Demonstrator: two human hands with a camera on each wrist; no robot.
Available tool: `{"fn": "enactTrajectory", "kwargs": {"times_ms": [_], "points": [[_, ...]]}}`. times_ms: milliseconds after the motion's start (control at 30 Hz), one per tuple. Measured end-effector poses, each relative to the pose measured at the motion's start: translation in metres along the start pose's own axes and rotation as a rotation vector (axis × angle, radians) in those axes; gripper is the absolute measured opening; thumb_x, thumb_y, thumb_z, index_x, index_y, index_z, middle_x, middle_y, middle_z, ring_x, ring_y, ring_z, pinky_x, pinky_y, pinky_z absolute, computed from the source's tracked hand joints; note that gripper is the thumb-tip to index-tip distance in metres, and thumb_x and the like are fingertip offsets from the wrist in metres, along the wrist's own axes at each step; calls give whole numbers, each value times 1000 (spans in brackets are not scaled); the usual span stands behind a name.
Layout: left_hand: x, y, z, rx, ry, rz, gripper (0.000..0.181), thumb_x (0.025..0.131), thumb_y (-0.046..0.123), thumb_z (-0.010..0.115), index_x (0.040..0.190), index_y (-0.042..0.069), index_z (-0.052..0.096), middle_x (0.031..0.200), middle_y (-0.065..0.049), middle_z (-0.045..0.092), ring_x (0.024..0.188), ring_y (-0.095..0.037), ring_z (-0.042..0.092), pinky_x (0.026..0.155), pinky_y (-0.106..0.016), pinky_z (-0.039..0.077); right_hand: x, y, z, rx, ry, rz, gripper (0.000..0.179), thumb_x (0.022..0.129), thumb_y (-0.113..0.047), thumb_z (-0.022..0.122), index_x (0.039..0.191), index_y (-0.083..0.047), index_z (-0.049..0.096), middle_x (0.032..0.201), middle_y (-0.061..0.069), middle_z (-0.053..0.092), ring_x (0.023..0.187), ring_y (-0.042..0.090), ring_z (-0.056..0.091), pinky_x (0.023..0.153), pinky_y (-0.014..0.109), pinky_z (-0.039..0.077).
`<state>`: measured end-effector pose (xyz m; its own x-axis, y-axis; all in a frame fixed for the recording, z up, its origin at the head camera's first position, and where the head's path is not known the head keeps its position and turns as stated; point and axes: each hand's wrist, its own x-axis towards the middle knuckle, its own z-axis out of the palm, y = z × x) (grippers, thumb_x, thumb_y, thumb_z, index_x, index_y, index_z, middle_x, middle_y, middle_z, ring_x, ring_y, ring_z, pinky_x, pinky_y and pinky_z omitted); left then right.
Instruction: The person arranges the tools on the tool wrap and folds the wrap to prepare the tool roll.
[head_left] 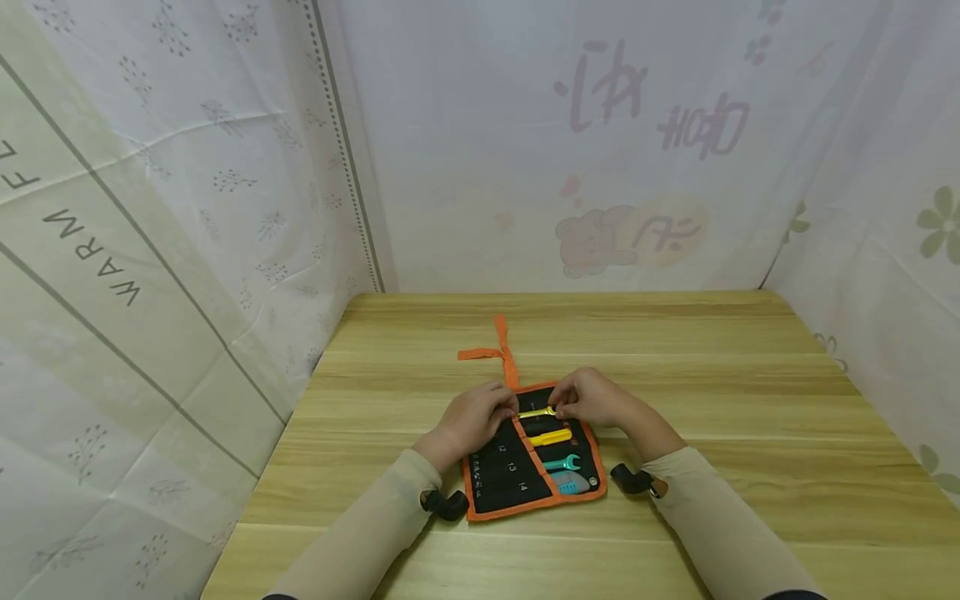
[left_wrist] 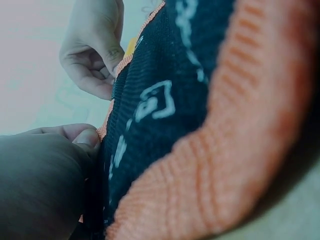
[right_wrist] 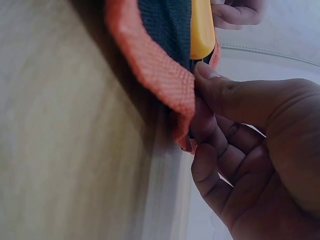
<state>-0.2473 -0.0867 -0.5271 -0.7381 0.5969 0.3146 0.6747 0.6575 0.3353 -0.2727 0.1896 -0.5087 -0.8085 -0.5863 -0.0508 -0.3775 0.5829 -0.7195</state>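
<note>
A black tool pouch with orange trim lies unfolded on the table, white numbers printed on its left part. In its pockets sit a yellow wrench, a yellow handle, a teal wrench and a grey-and-teal tool. My right hand pinches the outer end of the yellow wrench at the pouch's upper right. With thumb and finger, my left hand pinches the orange pocket edge. The right fingertips hide the wrench end in the right wrist view.
Orange tie straps extend from the pouch's top edge across the wooden table. Patterned curtains hang behind the table and along both sides. A black wrist device sits near the pouch's lower left corner.
</note>
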Motion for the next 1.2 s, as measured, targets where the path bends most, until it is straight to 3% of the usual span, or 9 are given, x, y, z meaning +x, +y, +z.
{"fn": "enactTrajectory", "kwargs": {"times_ms": [700, 967, 1200], "points": [[-5, -1, -1, 3, 5, -7, 5, 101, 22, 73, 102, 27, 71, 99, 12, 61, 81, -5, 58, 72, -27, 53, -1, 5, 1, -48, 23, 11, 17, 97, -5, 75, 112, -13, 78, 92, -6, 66, 80, 12, 64, 72, 31, 56], [-14, 2, -9, 44, -28, -14, 11, 101, 25, 74, 112, 26, 72, 108, 8, 61, 92, -9, 62, 78, -31, 55, -20, 2, -4, -47, 53, -42, 24, 95, -4, 77, 119, -9, 75, 101, -2, 68, 86, 11, 64, 75, 31, 57], [-29, 9, -19, 49, -63, -41, 17, 99, 29, 77, 114, 25, 73, 107, 5, 58, 87, -9, 56, 73, -31, 52, -41, -9, -5, -67, 56, -63, 27, 92, -5, 81, 119, -9, 77, 104, 2, 67, 89, 14, 65, 74, 29, 58]]}}
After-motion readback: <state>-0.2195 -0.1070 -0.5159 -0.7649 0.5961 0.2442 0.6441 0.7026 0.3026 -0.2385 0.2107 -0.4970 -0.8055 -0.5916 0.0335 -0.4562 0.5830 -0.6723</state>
